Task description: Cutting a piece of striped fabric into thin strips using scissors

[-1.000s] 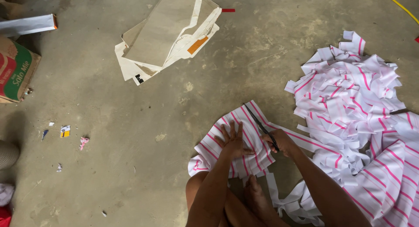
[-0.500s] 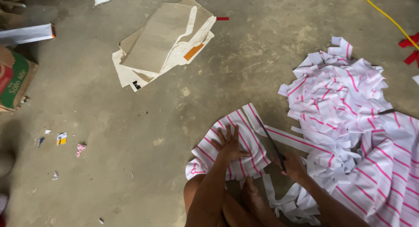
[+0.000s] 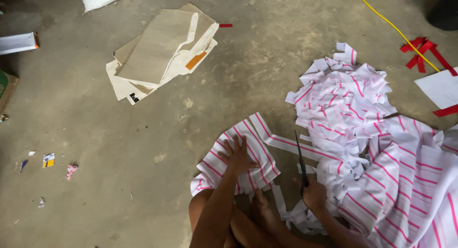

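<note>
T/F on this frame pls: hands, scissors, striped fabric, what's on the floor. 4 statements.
1. The left hand presses flat on the striped fabric piece. True.
2. The right hand holds a knife. False: it holds dark scissors, blades pointing away from the person.
3. The pile of striped strips lies right of the scissors. True.
4. The stack of cardboard sheets sits on top of the fabric. False: it lies apart on the bare concrete floor, upper left.
</note>
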